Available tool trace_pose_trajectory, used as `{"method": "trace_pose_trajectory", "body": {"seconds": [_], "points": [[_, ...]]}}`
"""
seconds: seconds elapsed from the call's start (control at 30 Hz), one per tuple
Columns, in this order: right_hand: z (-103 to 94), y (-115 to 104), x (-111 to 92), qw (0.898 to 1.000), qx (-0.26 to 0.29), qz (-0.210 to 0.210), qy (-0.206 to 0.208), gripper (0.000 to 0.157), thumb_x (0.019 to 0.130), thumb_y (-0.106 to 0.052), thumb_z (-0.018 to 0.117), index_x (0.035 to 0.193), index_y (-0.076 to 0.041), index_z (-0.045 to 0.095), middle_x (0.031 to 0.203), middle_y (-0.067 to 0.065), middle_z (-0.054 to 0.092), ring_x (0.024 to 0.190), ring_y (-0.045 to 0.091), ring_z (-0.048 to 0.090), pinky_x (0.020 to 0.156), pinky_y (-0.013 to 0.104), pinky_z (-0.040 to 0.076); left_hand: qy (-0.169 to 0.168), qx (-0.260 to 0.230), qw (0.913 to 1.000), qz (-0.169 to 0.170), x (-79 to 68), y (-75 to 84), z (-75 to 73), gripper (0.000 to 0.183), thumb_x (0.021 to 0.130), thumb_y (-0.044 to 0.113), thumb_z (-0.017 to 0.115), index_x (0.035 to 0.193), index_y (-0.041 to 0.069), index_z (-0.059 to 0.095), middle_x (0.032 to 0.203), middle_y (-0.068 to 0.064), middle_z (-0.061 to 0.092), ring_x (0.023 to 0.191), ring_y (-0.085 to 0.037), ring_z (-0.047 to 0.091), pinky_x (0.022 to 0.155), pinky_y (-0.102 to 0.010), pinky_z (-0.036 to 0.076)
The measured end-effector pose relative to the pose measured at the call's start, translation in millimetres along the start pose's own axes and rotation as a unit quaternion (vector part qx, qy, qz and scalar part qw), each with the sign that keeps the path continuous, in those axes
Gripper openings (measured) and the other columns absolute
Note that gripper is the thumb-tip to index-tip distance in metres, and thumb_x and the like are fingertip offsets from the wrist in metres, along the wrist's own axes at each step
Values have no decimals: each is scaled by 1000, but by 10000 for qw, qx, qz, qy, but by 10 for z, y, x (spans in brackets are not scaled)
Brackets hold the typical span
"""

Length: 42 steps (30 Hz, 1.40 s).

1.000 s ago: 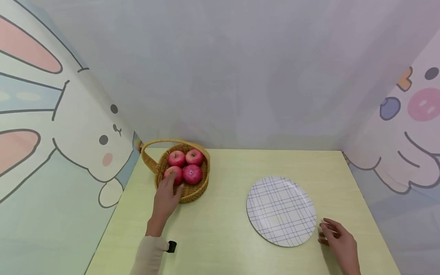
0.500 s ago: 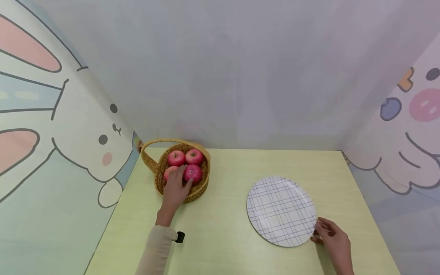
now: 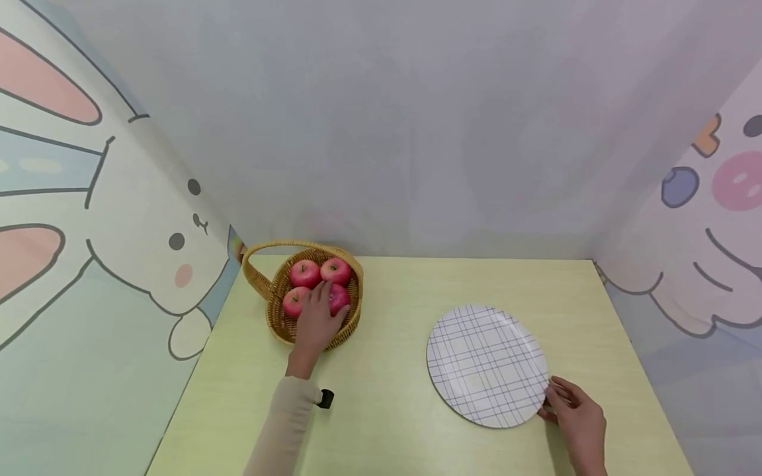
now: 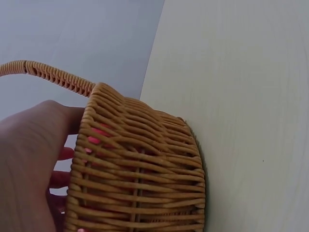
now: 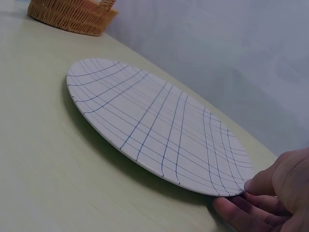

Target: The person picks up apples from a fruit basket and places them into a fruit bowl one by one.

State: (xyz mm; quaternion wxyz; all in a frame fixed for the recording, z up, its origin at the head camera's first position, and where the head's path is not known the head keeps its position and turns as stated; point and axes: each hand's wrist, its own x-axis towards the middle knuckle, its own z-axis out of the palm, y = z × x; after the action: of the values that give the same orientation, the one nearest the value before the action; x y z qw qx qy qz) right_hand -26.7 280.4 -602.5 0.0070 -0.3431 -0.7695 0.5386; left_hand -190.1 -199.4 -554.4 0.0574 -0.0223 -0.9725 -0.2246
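Observation:
In the head view my left hand [image 3: 317,324] reaches into the wicker basket [image 3: 357,317], its fingers and thumb around the dark red apple [image 3: 339,299] at front right. The palm covers part of that apple. The left wrist view shows the hand [image 4: 34,159] over the basket's rim, its fingertips mostly hidden behind the woven wall [image 4: 140,169]. My right hand [image 3: 577,420] pinches the near right edge of a white plate [image 3: 485,363] with blue crossing lines. In the right wrist view the thumb [image 5: 263,182] lies on the rim and fingers are underneath.
Three other red apples, such as the back right apple [image 3: 335,271], sit in the basket. Its handle [image 3: 286,242] arches up at the left. A pale wooden table [image 3: 387,410] bears everything. A grey backdrop [image 3: 411,132] stands behind, with cartoon-printed side walls.
My left hand has shifted right from the front left apple to the dark red one. My right hand has moved left onto the plate's rim. Plate and basket have stayed put.

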Motion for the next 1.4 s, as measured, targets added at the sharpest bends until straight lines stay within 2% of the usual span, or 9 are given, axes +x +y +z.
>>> {"method": "trace_pose_trajectory", "body": {"seconds": [0.23,0.4,0.5,0.67,0.9,1.17,1.4], "points": [[-3,19,-17,9999,12,69,148,42,93,-8,65,134,0,58,99,-1,72,72,-5,66,67,27,60,52,278,9995,-108,36,46,60,77,90,48,64,151,11,34,153,-17,38,141,-38,36,106,-57,44],[14,17,-10,9998,150,108,54,39,93,-7,64,132,0,60,85,-17,68,72,-2,67,67,27,61,226,460,9987,-61,59,58,78,74,89,42,68,148,9,38,148,-19,43,136,-40,40,107,-55,44],[15,14,-1,9998,187,75,13,39,93,-6,64,131,1,61,81,-20,67,71,-1,68,66,28,61,188,482,9986,-80,68,80,73,71,90,37,69,148,8,39,147,-20,44,135,-41,39,108,-54,43],[-7,-9,9,9994,304,121,-101,41,93,-6,65,132,1,59,81,-17,68,71,0,68,67,29,61,95,439,9989,-151,70,88,81,68,91,32,69,147,7,40,145,-21,44,135,-42,38,108,-54,42],[-15,-21,3,9993,322,102,-166,41,92,-5,65,133,1,59,84,-13,66,72,1,67,67,29,61,143,277,9993,-200,69,81,88,68,91,33,68,147,8,39,145,-20,42,135,-42,38,105,-56,44],[-32,19,32,9992,105,-200,-333,43,93,-5,63,135,-1,56,90,-12,65,73,-1,66,68,28,61,453,222,9986,-182,-7,95,15,66,90,36,69,145,11,42,143,-17,45,133,-41,40,100,-55,48],[-76,47,36,9967,236,-434,-642,47,95,-10,64,139,0,51,91,-12,64,76,0,68,70,28,61,573,151,9981,-173,-105,108,-56,66,90,39,68,145,12,42,142,-16,46,134,-37,39,97,-57,49]]}}
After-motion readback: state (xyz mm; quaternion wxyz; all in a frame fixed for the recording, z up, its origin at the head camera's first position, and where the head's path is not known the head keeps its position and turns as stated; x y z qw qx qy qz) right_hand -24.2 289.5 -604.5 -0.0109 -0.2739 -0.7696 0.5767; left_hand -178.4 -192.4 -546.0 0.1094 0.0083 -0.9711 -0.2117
